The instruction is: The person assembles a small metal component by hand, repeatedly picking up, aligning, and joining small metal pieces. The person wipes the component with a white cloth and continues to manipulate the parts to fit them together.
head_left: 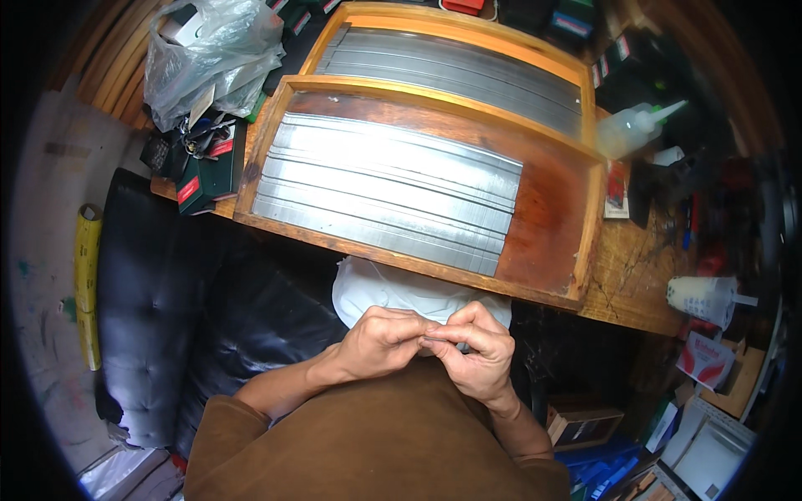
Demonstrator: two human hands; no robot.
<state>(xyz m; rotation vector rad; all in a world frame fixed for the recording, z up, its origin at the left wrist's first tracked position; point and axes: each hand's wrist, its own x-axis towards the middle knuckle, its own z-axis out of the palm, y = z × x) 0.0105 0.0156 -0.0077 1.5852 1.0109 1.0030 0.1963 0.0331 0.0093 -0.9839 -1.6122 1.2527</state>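
Note:
My left hand (pixel 386 338) and my right hand (pixel 478 349) meet in front of my chest, fingertips pinched together. Between them is something small and thin that I cannot make out. Just beyond the hands hangs a white plastic bag (pixel 368 288) at the table's front edge. Farther off, a wooden tray (pixel 589 242) with a reddish-brown bottom holds several long flat metal strips (pixel 384 179), laid side by side and shining in the light. Behind it, partly overlapped, another wooden tray (pixel 451 22) holds more grey metal strips (pixel 451 71).
A clear plastic bag (pixel 213 63), keys (pixel 205 138) and dark green boxes (pixel 219 175) crowd the left of the table. On the right are a squeeze bottle (pixel 628 129) and a plastic cup (pixel 700 298). A black padded seat (pixel 225 309) is at my left.

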